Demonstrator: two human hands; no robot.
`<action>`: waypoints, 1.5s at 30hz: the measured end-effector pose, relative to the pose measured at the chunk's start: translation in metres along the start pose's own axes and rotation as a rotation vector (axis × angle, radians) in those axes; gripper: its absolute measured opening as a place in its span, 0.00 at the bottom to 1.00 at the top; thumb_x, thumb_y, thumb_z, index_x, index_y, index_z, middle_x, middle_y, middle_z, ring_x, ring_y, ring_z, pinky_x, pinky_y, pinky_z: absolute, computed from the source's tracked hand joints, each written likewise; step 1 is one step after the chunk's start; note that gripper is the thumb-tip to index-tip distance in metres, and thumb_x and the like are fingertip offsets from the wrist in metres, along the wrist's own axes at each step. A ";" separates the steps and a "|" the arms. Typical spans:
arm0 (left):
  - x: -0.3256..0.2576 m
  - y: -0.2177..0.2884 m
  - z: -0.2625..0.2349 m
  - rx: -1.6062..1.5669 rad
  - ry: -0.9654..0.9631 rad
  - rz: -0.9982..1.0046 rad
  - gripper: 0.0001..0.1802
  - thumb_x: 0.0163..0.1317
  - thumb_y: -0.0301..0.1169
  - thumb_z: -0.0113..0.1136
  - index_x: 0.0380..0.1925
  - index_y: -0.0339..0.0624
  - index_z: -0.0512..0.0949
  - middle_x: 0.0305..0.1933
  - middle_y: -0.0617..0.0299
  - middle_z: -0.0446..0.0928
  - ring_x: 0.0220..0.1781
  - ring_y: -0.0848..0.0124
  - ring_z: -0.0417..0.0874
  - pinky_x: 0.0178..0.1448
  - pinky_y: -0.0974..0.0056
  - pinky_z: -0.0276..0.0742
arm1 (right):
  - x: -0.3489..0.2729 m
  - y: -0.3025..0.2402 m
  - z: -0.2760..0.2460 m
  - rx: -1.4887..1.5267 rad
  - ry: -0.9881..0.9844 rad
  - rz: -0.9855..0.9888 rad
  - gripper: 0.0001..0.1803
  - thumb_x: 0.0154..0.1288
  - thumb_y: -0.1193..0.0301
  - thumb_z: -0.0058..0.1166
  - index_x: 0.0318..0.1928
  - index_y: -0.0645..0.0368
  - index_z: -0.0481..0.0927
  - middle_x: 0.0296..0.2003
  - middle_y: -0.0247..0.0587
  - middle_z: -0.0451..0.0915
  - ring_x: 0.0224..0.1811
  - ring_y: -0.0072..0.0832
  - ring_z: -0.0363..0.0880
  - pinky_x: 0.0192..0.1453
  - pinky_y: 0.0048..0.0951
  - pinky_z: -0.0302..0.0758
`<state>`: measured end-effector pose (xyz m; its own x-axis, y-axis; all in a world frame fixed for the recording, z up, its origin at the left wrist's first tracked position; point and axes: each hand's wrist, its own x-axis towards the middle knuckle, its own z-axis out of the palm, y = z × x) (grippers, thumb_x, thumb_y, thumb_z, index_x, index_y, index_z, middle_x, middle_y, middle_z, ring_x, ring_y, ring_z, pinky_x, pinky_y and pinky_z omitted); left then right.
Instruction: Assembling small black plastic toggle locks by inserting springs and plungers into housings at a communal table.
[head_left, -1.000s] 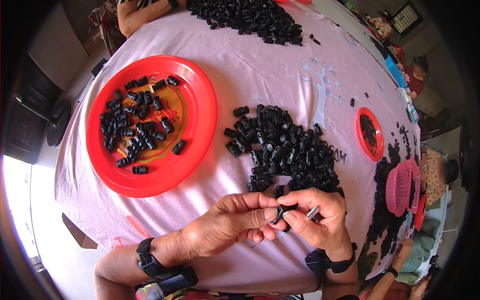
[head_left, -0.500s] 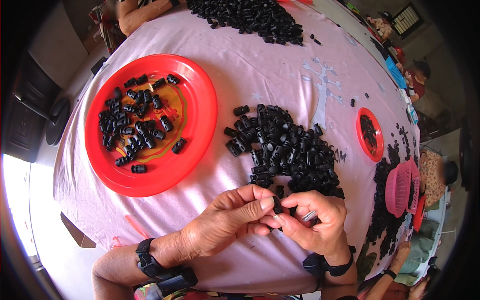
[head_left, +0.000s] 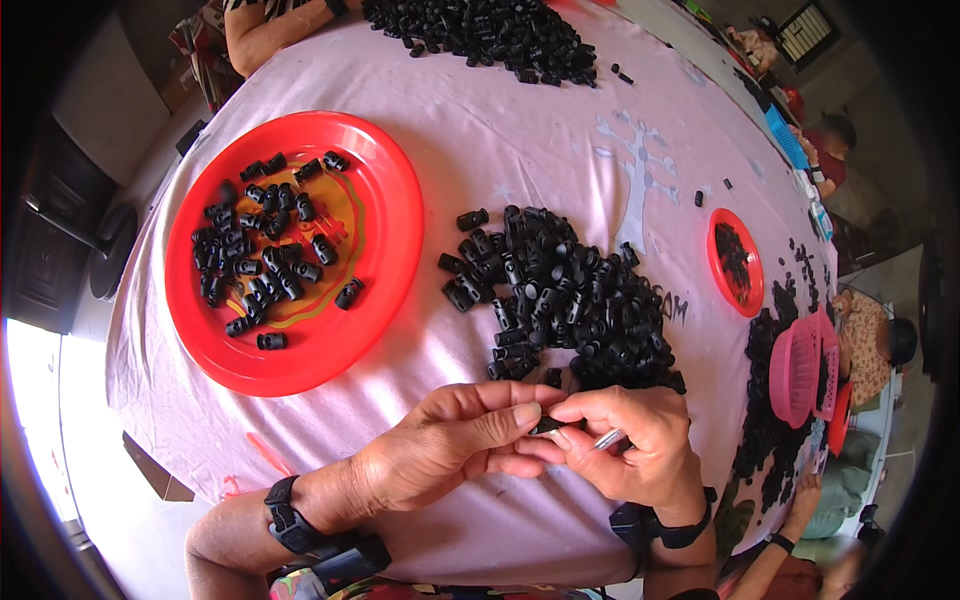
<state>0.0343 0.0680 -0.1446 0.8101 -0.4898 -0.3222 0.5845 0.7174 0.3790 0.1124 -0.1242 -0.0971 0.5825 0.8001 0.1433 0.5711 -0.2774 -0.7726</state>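
Observation:
At the near edge of the table my left hand [head_left: 435, 445] is closed, its thumb and index finger pinching a small black cord lock [head_left: 546, 425]. My right hand [head_left: 640, 440] meets it there, fingertips closed on the same piece, which they mostly cover. A small silver metal piece [head_left: 609, 438], perhaps a spring, pokes out between my right thumb and fingers. Just beyond both hands lies a heap of black cord locks [head_left: 570, 300]. To the left, a big red plate [head_left: 395, 310] carries several more cord locks [head_left: 270, 265] on its yellow middle.
A pink cloth [head_left: 470, 160] covers the table. Another black heap [head_left: 490, 35] lies at the far side, near a person's arm [head_left: 280, 35]. Rightward are a small red plate [head_left: 757, 285], a pink basket [head_left: 793, 375] and black parts. Other people sit along the right.
The black piece has tipped from upright to lying flatter between my fingertips. My right fingers have closed further over it. The whole view has shifted slightly.

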 end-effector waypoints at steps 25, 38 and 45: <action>0.002 -0.006 -0.010 0.022 -0.010 0.023 0.15 0.65 0.28 0.56 0.51 0.40 0.74 0.43 0.64 0.77 0.42 0.76 0.77 0.50 0.69 0.75 | 0.001 0.002 0.011 -0.097 0.035 0.042 0.24 0.44 0.58 0.75 0.24 0.57 0.71 0.17 0.32 0.77 0.16 0.17 0.76 0.17 0.18 0.68; 0.004 -0.010 -0.008 0.038 -0.009 0.053 0.15 0.66 0.26 0.55 0.52 0.39 0.75 0.50 0.63 0.77 0.52 0.74 0.76 0.56 0.68 0.72 | 0.001 0.001 0.019 -0.195 0.117 0.076 0.28 0.40 0.54 0.76 0.20 0.57 0.68 0.13 0.34 0.72 0.14 0.22 0.73 0.19 0.24 0.69; 0.005 -0.012 -0.008 0.090 0.001 0.072 0.16 0.67 0.27 0.54 0.54 0.37 0.73 0.50 0.64 0.77 0.50 0.79 0.75 0.55 0.73 0.70 | 0.000 0.001 0.019 -0.229 0.114 0.085 0.30 0.39 0.53 0.76 0.19 0.57 0.67 0.13 0.36 0.70 0.14 0.25 0.71 0.19 0.26 0.69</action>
<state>0.0309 0.0614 -0.1574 0.8503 -0.4381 -0.2917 0.5264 0.7032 0.4780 0.1019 -0.1139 -0.1093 0.6882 0.7071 0.1625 0.6257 -0.4650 -0.6263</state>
